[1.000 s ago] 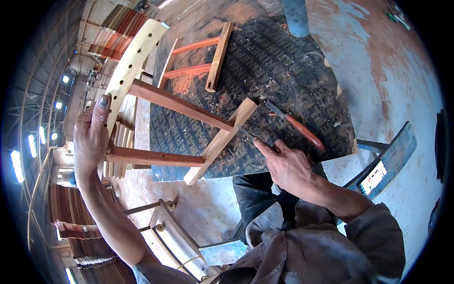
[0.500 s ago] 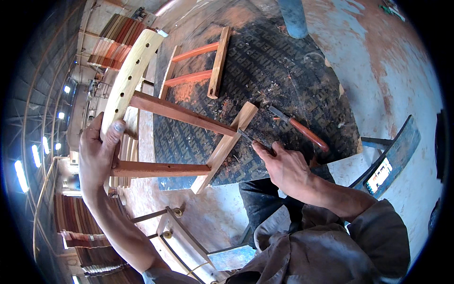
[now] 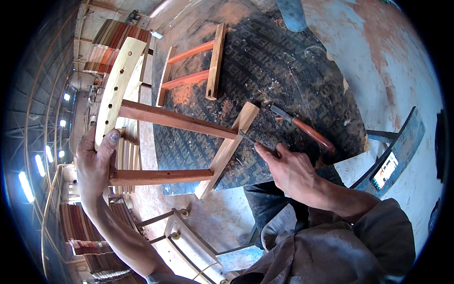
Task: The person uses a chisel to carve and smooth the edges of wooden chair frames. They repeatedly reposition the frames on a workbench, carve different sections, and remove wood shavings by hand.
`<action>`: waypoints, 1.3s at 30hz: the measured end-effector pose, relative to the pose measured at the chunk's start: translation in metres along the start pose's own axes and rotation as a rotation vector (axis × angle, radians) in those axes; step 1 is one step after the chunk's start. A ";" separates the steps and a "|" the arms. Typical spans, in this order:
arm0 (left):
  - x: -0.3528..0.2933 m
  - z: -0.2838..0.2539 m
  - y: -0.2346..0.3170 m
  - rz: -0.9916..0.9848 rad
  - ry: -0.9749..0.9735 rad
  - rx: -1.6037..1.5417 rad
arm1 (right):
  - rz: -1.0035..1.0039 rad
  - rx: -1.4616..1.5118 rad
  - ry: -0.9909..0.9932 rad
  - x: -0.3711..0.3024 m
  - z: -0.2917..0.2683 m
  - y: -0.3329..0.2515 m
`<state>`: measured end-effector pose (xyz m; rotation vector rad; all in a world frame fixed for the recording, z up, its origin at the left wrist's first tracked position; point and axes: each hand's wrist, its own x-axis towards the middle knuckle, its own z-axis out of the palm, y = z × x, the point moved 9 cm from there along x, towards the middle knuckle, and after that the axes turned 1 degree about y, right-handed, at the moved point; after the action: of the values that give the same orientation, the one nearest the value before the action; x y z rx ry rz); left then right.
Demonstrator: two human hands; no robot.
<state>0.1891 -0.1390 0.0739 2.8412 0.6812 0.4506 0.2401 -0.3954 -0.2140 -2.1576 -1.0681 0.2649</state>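
Observation:
My left hand (image 3: 97, 158) is wrapped round a pale wooden rail (image 3: 114, 90) with a row of dark holes. Two reddish-brown crosspieces (image 3: 175, 117) join that rail to a shorter pale wooden bar (image 3: 226, 147), which rests on the dark work board. In my right hand (image 3: 292, 170) is a thin metal tool (image 3: 248, 138), its handle mostly hidden by my fingers. The index finger lies along it, and its tip meets the bar beside the end of the upper crosspiece. A chisel (image 3: 313, 134) with a reddish wooden handle lies on the board beyond my right hand.
Another small wooden frame (image 3: 217, 61) with orange crosspieces lies farther back on the dark board (image 3: 274, 71), among wood dust and shavings. A blue-grey post (image 3: 291, 16) stands at the far edge. Stacked wood strips (image 3: 80, 222) and a wheeled frame (image 3: 189, 246) are to the left.
The pale rail and my left hand have shifted slightly left and down in the view. My right hand has barely moved, the tool's tip still against the bar.

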 end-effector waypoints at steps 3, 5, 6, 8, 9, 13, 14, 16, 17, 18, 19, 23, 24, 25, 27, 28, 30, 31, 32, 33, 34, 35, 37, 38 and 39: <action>0.000 0.000 0.001 0.010 -0.029 -0.011 | -0.001 -0.009 -0.023 0.001 0.003 -0.001; -0.001 0.001 -0.001 -0.020 -0.060 0.038 | -0.003 -0.009 -0.034 0.003 0.007 -0.002; -0.002 0.001 -0.004 -0.053 -0.066 0.094 | 0.021 -0.028 -0.080 0.005 0.012 0.000; -0.002 0.003 0.001 -0.026 -0.081 0.045 | 0.007 -0.004 -0.022 0.010 0.011 -0.002; -0.003 0.004 -0.001 -0.053 -0.083 0.056 | -0.025 0.032 0.037 0.013 0.007 -0.005; -0.004 0.003 0.007 -0.017 -0.036 -0.029 | -0.038 0.007 0.048 0.017 0.008 -0.005; -0.004 0.002 0.008 -0.024 -0.021 -0.032 | -0.014 0.002 0.014 0.016 0.012 -0.003; -0.004 0.001 0.006 -0.086 0.001 0.058 | 0.035 0.027 -0.048 0.013 0.017 0.002; -0.004 0.002 0.011 -0.043 -0.005 0.017 | -0.015 0.031 0.035 0.013 0.010 -0.002; -0.004 0.003 0.013 -0.044 -0.019 0.002 | -0.032 0.029 0.060 0.011 0.009 -0.002; -0.004 0.003 0.011 -0.078 -0.020 0.020 | -0.075 0.062 0.131 0.010 0.003 -0.005; -0.006 0.004 0.018 -0.053 -0.032 -0.017 | -0.057 0.035 0.053 0.018 0.010 -0.005; -0.006 0.004 0.020 -0.037 -0.031 -0.011 | -0.056 0.030 0.046 0.024 0.010 -0.006; -0.006 0.003 0.021 -0.018 -0.032 -0.029 | -0.015 0.007 -0.036 0.026 0.016 -0.004; -0.005 0.006 0.022 -0.003 -0.066 -0.034 | -0.075 0.043 0.100 0.029 0.002 -0.012; -0.007 0.006 0.014 -0.076 -0.060 -0.042 | -0.071 0.023 0.114 0.029 -0.001 -0.011; -0.005 0.006 0.018 -0.010 -0.066 -0.051 | -0.070 0.082 0.062 0.025 0.003 -0.009; -0.002 0.006 0.018 0.005 -0.064 -0.046 | -0.063 0.034 0.069 0.025 0.003 -0.008; -0.002 0.005 0.016 -0.001 -0.053 -0.051 | -0.035 -0.003 0.003 0.024 0.010 -0.004; -0.001 0.005 0.017 0.017 -0.052 -0.020 | 0.007 -0.047 -0.104 0.023 0.021 0.000; 0.001 0.003 0.019 0.040 -0.044 0.007 | -0.007 -0.034 -0.058 0.026 0.018 -0.001; 0.000 0.002 0.019 0.045 -0.028 0.037 | -0.046 -0.023 0.056 0.030 0.010 -0.005; 0.000 0.002 0.010 -0.042 -0.052 0.032 | -0.128 0.003 0.194 0.033 -0.002 -0.016; 0.000 0.000 0.015 0.010 -0.047 0.005 | -0.122 0.002 0.173 0.034 -0.002 -0.018; -0.001 -0.001 0.012 -0.015 -0.042 0.026 | -0.089 -0.023 0.129 0.031 -0.001 -0.016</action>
<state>0.1932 -0.1499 0.0775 2.8588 0.7046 0.3809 0.2503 -0.3652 -0.1987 -2.1100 -1.0942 0.0710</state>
